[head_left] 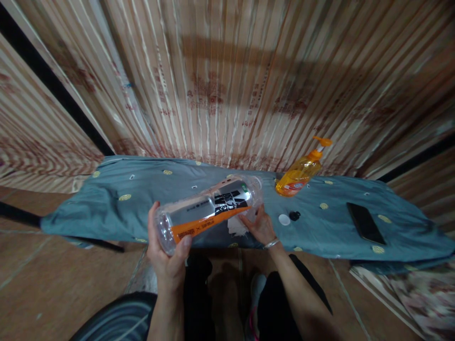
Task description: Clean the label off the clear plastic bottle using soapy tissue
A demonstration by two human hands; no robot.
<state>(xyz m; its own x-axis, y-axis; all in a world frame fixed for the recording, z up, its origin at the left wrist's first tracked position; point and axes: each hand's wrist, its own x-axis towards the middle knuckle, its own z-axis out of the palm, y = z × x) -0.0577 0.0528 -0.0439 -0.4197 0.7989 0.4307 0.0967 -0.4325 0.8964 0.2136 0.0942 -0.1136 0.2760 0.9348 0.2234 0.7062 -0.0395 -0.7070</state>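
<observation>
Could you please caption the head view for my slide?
Left hand holds a clear bottle sideways while right hand wipes it with white tissue.

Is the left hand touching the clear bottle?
Touching. The head view shows the left hand wrapped around the base of the clear bottle, thumb pressed on its orange label.

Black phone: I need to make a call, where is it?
The flat black phone lies on the blue-grey cloth at the head view's right, right of the orange pump bottle.

bottle (209, 210) label with black characters, orange strip print, none legible
</observation>
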